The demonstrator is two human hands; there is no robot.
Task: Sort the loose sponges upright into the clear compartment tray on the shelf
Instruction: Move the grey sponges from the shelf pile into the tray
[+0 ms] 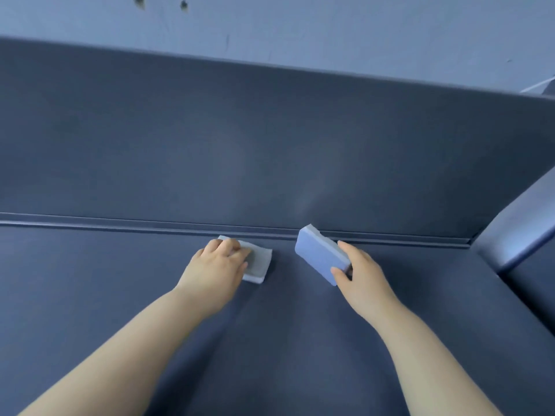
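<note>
Near the back edge of the sofa seat [270, 340], just in front of the crease under the backrest [270, 145], I see my left hand [216, 265] on a grey sponge [259, 264] that lies flat on the seat. Its fingers [231, 246] are curled over the sponge's far left part, and the thumb lies on top. To the right and well apart from it, my right hand [360, 274] pinches a blue sponge [318, 256] by its near end, thumb on the blue face and the other fingers [345, 249] along the far side. This sponge is tilted with its far end raised. I cannot tell whether it touches the seat. An armrest [516, 223] closes off the seat's right edge.
</note>
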